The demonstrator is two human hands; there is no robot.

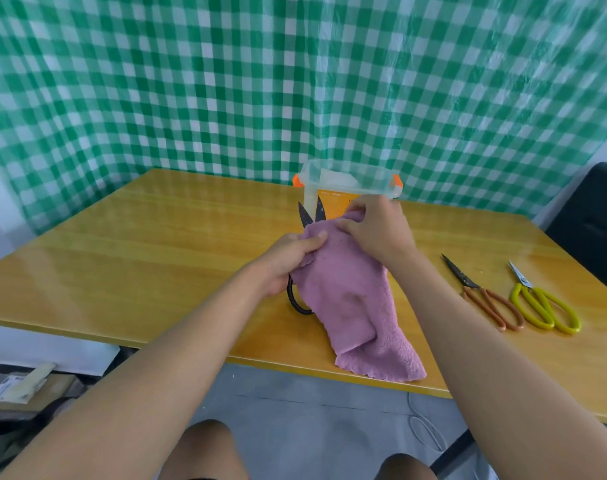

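The pink cloth (350,299) trails its loose end to the near edge of the worktop (156,254), where a snag or tug could drag it off the blades. Further in, over the worktop's middle, the left hand (288,261) is curled round the cloth and the black scissors (305,216) just above their handle loop; a slack grip there would probably let them twist. The right hand (374,230) pinches the cloth over the blades, which stand apart with bare tips pointing away. A wipe running onto those edges could cut a finger through the cloth. Just beyond, the tips sit close to a plastic tub (329,181), which a forward push could jab.
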